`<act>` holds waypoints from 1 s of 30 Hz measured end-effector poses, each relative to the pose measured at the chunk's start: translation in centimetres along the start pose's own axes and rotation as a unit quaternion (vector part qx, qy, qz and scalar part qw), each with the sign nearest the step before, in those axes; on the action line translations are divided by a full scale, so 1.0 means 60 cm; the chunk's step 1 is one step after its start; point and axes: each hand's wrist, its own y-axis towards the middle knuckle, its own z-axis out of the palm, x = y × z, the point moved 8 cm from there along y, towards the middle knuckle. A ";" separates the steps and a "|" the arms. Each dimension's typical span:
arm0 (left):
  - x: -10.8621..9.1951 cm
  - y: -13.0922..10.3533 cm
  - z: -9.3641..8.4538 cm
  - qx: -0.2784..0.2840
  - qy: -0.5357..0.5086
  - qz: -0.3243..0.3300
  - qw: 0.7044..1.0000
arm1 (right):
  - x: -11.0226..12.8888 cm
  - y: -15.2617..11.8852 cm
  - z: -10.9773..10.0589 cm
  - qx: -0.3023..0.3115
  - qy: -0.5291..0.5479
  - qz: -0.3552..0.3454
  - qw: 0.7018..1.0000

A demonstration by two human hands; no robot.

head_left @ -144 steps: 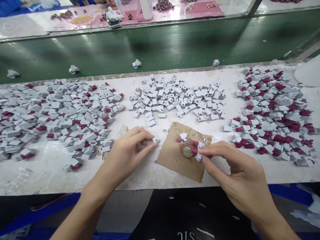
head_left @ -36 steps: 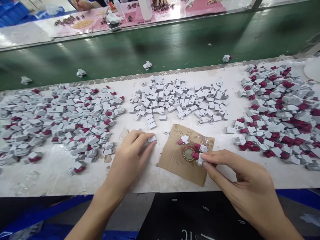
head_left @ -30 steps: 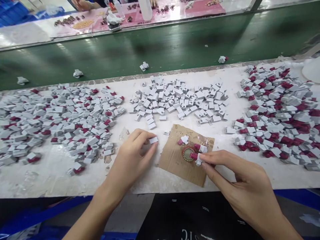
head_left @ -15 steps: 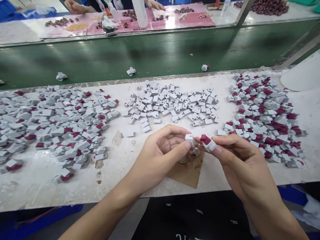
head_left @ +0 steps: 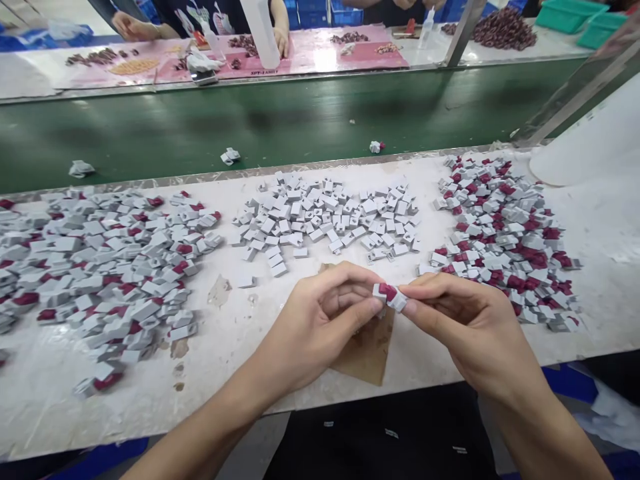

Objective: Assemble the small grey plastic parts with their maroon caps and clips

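Observation:
Above the brown pad at the front of the table, my left hand pinches a small white block between thumb and forefinger. My right hand grips a white and dark red piece by its right end. The two parts touch, with the dark red portion against the white block. Behind my hands lies a pile of plain white blocks. Piles of white and dark red pieces are spread on the left and on the right.
A green conveyor belt runs behind the table, with several white pieces on it. Beyond it, people's hands rest near a pink sheet. A metal post and a large white container stand at the right.
My hands have come together, bringing the dark red part against the white block. The view has shifted, so the table's contents appear lower and further left.

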 end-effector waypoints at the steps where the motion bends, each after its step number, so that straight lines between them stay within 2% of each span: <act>1: -0.004 0.001 -0.002 0.002 0.010 0.004 1.000 | 0.008 0.005 0.002 0.008 -0.005 -0.001 1.000; 4: -0.024 0.013 -0.015 0.004 0.058 0.025 0.998 | 0.030 0.028 0.010 0.037 -0.018 0.000 0.999; 6: -0.046 0.034 -0.029 0.016 0.144 0.046 0.988 | 0.041 0.057 0.017 0.067 -0.057 0.002 0.996; 8: -0.072 0.069 -0.050 0.018 0.265 0.071 0.961 | 0.052 0.104 0.024 0.097 -0.140 -0.009 0.985; 10: -0.102 0.120 -0.086 -0.025 0.367 0.096 0.925 | 0.068 0.174 0.026 0.087 -0.260 -0.048 0.960; 12: -0.132 0.179 -0.141 -0.136 0.410 0.100 0.896 | 0.088 0.261 0.024 0.018 -0.392 -0.105 0.914; 13: -0.138 0.211 -0.167 -0.183 0.425 0.082 0.883 | 0.094 0.306 0.029 -0.010 -0.453 -0.121 0.883; 15: -0.142 0.274 -0.215 -0.264 0.448 0.025 0.854 | 0.091 0.393 0.048 -0.027 -0.483 -0.127 0.866; 18: -0.136 0.361 -0.250 -0.288 0.465 -0.013 0.837 | 0.072 0.493 0.083 -0.009 -0.501 -0.115 0.858; 20: -0.130 0.402 -0.262 -0.291 0.479 -0.027 0.828 | 0.060 0.528 0.097 0.000 -0.506 -0.100 0.856; 22: -0.125 0.422 -0.269 -0.282 0.495 -0.040 0.821 | 0.058 0.538 0.097 0.000 -0.503 -0.090 0.860; 24: -0.120 0.420 -0.269 -0.259 0.510 -0.048 0.819 | 0.067 0.523 0.083 -0.010 -0.488 -0.091 0.868; 28: -0.128 0.361 -0.252 -0.194 0.549 -0.013 0.813 | 0.096 0.433 0.022 -0.024 -0.426 -0.092 0.900; 30: -0.127 0.328 -0.232 -0.115 0.584 0.012 0.803 | 0.104 0.370 -0.011 -0.022 -0.379 -0.077 0.922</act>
